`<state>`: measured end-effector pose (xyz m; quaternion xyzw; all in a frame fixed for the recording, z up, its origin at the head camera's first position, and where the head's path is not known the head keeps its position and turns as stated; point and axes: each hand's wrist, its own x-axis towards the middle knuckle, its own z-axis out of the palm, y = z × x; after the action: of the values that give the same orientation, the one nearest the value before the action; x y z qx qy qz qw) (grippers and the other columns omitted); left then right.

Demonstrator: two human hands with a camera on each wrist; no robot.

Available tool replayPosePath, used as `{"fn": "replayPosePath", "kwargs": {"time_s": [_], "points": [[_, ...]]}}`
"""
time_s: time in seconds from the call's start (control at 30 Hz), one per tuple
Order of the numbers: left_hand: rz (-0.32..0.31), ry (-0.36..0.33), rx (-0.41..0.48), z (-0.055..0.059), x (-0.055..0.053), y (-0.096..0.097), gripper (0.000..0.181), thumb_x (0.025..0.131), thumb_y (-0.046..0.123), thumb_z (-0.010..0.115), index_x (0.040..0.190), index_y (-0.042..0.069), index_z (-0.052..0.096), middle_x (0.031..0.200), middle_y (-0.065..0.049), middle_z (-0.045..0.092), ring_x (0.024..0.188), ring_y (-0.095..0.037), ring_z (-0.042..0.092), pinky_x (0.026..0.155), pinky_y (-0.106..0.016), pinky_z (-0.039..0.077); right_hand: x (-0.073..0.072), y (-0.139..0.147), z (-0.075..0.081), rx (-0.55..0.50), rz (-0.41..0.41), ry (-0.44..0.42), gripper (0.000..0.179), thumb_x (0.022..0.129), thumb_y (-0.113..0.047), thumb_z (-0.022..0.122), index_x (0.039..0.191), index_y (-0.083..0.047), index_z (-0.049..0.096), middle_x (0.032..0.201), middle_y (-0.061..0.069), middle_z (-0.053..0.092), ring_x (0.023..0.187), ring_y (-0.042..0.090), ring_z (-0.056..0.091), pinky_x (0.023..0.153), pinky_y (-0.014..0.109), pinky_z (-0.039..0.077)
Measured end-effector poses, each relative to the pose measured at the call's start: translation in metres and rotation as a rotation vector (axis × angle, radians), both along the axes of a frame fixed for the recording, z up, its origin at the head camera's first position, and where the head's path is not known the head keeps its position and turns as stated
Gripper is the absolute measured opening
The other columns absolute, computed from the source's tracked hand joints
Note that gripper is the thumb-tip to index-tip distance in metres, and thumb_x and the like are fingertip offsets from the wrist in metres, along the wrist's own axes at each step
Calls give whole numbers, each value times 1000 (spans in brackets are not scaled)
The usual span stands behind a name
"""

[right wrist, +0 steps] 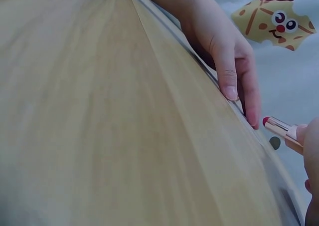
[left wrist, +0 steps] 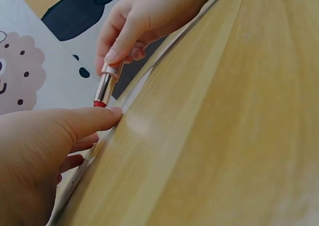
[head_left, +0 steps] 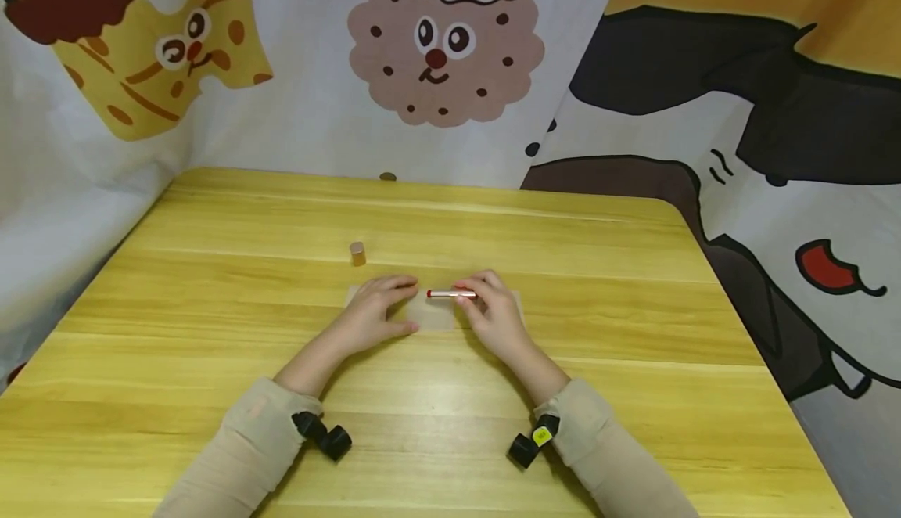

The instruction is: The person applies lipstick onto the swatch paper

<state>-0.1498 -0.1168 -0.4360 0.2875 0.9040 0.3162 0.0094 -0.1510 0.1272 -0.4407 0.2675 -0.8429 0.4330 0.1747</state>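
My right hand (head_left: 496, 316) pinches an uncapped lipstick (head_left: 449, 294) with a metallic rose-gold tube, holding it level so its red tip points left. Beneath it lies a thin, pale, see-through sheet (head_left: 432, 318) on the wooden table. The left hand (head_left: 369, 316) rests on the sheet's left part, thumb and fingers spread and nothing gripped. In the left wrist view, the lipstick's red end (left wrist: 99, 104) appears close behind the left thumb. Beyond the left hand, a small lipstick cap (head_left: 358, 254) stands on the table.
The light wooden table (head_left: 436, 432) reaches back to a hanging cloth (head_left: 296, 134) printed with cartoon figures. A black wrist camera (head_left: 324, 436) is strapped at the left sleeve, and another black wrist camera (head_left: 533, 441) at the right sleeve.
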Motion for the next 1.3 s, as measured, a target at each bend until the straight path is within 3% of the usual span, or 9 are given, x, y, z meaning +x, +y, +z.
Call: {"fn": "replayPosePath", "kwargs": {"time_s": [0.27, 0.97, 1.3], "points": [[1, -3, 9, 0, 0, 1, 61, 84, 30, 75, 133, -1, 54, 143, -12, 45, 133, -33, 35, 109, -51, 20, 0, -2, -1, 54, 1, -56, 17, 90, -9, 67, 106, -2, 69, 102, 7, 58, 76, 12, 51, 62, 24, 46], [3, 12, 23, -2, 0, 2, 62, 83, 29, 76, 132, -2, 54, 142, -13, 46, 133, -34, 35, 109, -54, 20, 2, -1, 1, 104, 11, 4, 15, 88, -7, 69, 102, -1, 70, 100, 8, 58, 83, 16, 54, 66, 26, 48], [9, -3, 28, -2, 0, 2, 61, 83, 29, 76, 132, -1, 55, 142, -12, 46, 133, -33, 35, 109, -51, 20, 4, 0, 2, 126, 7, -20, 13, 90, -5, 66, 101, -1, 71, 100, 7, 59, 90, 18, 54, 73, 32, 48]]}}
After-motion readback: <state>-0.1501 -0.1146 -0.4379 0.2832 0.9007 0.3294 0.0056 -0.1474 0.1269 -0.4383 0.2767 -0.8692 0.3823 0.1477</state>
